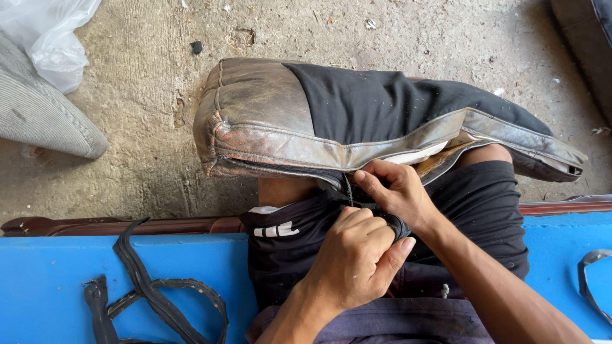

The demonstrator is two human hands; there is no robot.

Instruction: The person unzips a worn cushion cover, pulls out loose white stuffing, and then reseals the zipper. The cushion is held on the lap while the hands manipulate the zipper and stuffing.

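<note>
A worn seat cushion [280,121], brown leather with a black fabric panel, rests on my knees above the concrete floor. Its lower seam gapes, showing pale padding [417,155]. My left hand [354,258] is closed in a fist around a black strip or strap [396,223] just below the cushion's edge. My right hand [398,191] pinches the same black piece at the cushion's lower seam, thumb and fingers pressed together. Both hands touch each other over my lap, which is covered by black shorts [287,245].
I sit on a blue bench [76,267]. A loose black rubber strip [146,296] lies on it at the left, another dark strip [590,274] at the right edge. A grey cushion [38,114] and clear plastic bag [54,38] lie at the upper left.
</note>
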